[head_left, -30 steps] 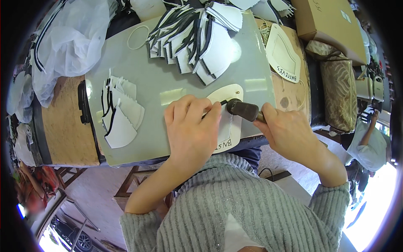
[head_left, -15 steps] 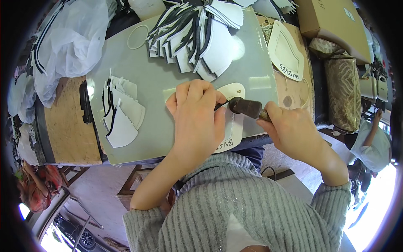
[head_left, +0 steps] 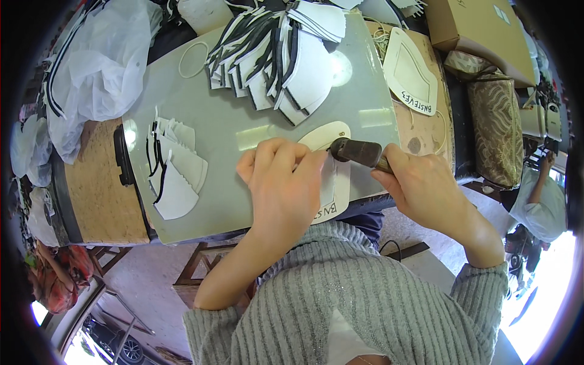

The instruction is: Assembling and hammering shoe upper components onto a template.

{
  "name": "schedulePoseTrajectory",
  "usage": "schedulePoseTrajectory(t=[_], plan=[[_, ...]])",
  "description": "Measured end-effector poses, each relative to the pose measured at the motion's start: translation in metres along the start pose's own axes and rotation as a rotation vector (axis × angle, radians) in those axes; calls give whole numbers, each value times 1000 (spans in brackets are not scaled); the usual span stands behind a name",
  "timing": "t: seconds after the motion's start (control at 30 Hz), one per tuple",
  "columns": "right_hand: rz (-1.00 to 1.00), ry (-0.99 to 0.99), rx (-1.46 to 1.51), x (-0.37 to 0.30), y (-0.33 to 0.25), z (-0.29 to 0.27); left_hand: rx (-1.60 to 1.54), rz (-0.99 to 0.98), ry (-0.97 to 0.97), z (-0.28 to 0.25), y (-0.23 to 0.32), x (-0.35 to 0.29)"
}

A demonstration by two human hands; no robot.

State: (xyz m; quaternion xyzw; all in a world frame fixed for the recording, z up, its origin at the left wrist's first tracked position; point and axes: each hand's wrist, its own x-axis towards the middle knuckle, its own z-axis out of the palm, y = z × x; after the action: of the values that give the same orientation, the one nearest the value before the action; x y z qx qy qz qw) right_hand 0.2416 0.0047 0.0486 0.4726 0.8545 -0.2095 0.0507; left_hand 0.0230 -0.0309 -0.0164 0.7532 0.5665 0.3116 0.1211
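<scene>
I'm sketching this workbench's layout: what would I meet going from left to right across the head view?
Translucent white plastic bag → small fanned stack of white black-edged pieces → left hand → dark-headed hammer with a wooden handle → right hand → brown-and-beige patterned bag.

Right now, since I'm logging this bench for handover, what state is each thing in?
Dark, brown-handled hammer: gripped in right hand.
Curved cream template: flat, partly under left hand.
Pointed cream template: lying uncovered.
Larger pile of black-edged white pieces: overlapping, fanned.
Smaller pile of white pieces: overlapping, fanned.
Translucent white plastic bag: crumpled.
Thin white loop: lying loose.
</scene>
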Motion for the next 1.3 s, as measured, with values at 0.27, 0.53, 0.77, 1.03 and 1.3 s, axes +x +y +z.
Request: schedulePoseTrajectory(t=[0.27, 0.53, 0.77, 1.03, 1.3], plan=[[-20, 32, 36, 2, -2, -12, 116, 145, 96, 9, -3, -14], [-66, 61, -58, 5, -1, -12, 63, 148, 95, 9, -4, -12], [-108, 21, -96, 9, 4, -7, 97, 177, 112, 10, -4, -12], [-84, -54, -144, 12, 6, -8, -101, 24, 61, 2, -7, -10], [-102, 117, 82, 10, 5, -11, 43, 189, 80, 8, -6, -12]])
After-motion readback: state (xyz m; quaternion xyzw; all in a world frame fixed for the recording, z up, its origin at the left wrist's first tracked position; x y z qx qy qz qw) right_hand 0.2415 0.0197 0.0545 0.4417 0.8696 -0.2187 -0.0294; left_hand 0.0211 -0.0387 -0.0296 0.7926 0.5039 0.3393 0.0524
